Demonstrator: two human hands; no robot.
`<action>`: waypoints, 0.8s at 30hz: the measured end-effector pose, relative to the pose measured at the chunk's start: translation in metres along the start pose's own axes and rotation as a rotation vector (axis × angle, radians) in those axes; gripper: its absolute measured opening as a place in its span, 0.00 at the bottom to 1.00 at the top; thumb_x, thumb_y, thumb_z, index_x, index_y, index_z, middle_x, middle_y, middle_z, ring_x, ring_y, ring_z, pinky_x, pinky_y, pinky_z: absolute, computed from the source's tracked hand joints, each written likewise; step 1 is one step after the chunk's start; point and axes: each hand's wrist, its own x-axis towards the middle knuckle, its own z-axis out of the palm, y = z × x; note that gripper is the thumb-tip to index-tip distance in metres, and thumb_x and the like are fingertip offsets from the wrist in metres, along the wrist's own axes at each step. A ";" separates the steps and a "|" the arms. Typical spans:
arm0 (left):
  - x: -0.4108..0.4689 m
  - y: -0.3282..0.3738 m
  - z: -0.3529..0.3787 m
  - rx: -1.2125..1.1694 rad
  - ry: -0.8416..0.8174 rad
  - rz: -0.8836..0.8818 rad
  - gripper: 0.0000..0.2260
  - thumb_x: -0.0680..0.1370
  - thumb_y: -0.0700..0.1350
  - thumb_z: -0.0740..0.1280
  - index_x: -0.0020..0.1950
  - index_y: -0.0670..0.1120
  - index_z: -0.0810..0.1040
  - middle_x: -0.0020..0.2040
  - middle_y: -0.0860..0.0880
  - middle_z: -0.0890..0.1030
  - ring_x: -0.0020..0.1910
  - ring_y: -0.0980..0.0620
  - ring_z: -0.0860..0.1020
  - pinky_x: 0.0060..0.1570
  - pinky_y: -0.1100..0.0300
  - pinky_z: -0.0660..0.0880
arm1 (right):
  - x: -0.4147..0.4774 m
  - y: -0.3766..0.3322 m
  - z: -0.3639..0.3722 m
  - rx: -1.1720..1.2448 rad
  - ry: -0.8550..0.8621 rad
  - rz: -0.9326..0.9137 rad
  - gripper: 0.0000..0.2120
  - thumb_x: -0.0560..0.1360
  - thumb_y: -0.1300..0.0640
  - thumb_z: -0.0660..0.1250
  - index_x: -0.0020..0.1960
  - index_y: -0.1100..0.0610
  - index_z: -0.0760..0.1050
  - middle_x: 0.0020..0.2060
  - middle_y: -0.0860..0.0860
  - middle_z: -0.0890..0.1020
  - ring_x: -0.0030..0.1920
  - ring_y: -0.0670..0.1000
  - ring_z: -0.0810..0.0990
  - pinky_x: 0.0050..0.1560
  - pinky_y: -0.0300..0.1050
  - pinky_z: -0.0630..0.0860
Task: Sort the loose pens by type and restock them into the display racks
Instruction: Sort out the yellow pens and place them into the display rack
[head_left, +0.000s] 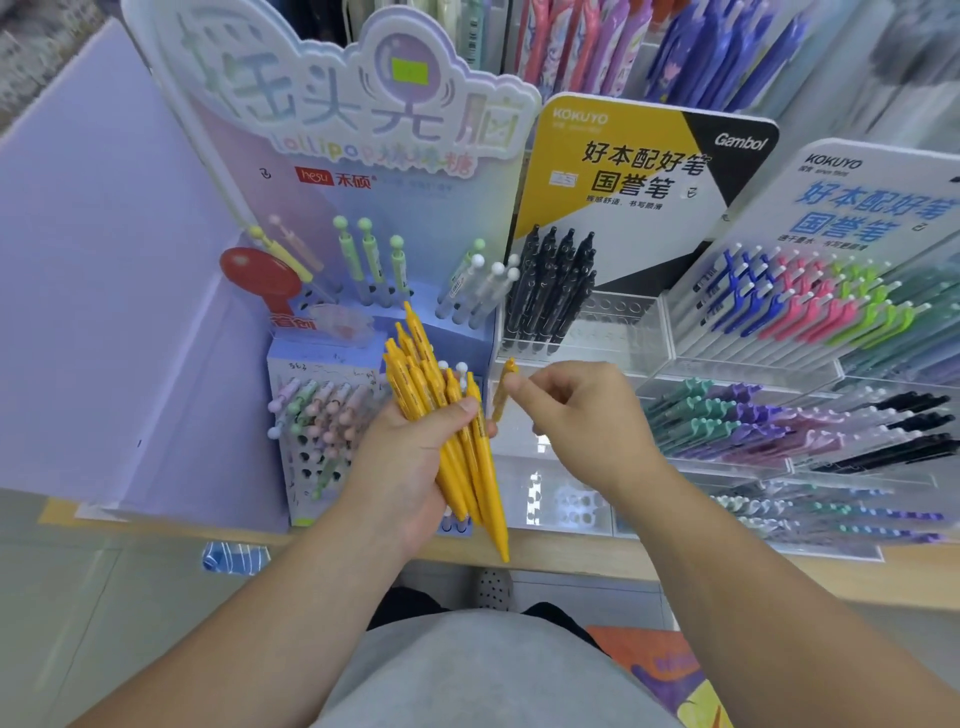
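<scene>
Left hand low centre, grip curled round a bundle of yellow pens, thumb laid across the front; fingers hidden behind the barrels. Bundle stands tilted, clip ends fanning up and far-left, tips pointing down over the table edge. Count not readable: pens overlap. Right hand just right of the bundle, grip pinching 1 single yellow pen between thumb and forefinger; other fingers loosely curled. This pen is motion-blurred, its lower end hard to separate from the left fingertips, so touching or apart cannot be told. Far of both hands, a clear rack holds black pens on its left side, open holes showing to their right. Lollipop display far left, lettering soft. Pastel pens in its near block, partly covered by the left hand. Coloured pens right, rows cut off by the frame edge.
</scene>
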 end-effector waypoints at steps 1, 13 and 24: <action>0.000 -0.002 0.002 0.039 -0.014 0.003 0.09 0.76 0.35 0.69 0.55 0.45 0.79 0.42 0.46 0.84 0.40 0.45 0.84 0.39 0.53 0.81 | -0.001 -0.007 -0.004 0.137 -0.054 0.035 0.14 0.76 0.46 0.71 0.38 0.55 0.82 0.27 0.50 0.79 0.25 0.44 0.72 0.29 0.38 0.69; -0.002 -0.010 0.024 0.205 -0.087 -0.026 0.10 0.75 0.33 0.70 0.53 0.44 0.80 0.41 0.44 0.84 0.40 0.46 0.83 0.40 0.53 0.79 | -0.001 -0.005 -0.026 0.455 -0.268 0.233 0.08 0.73 0.57 0.75 0.42 0.63 0.83 0.26 0.51 0.75 0.25 0.47 0.68 0.26 0.40 0.63; 0.003 0.014 -0.009 0.102 0.055 0.038 0.10 0.75 0.36 0.70 0.55 0.44 0.78 0.41 0.48 0.83 0.35 0.51 0.82 0.37 0.56 0.78 | 0.000 -0.001 -0.086 0.240 -0.066 -0.044 0.00 0.75 0.63 0.72 0.46 0.60 0.82 0.30 0.54 0.81 0.30 0.49 0.81 0.29 0.40 0.77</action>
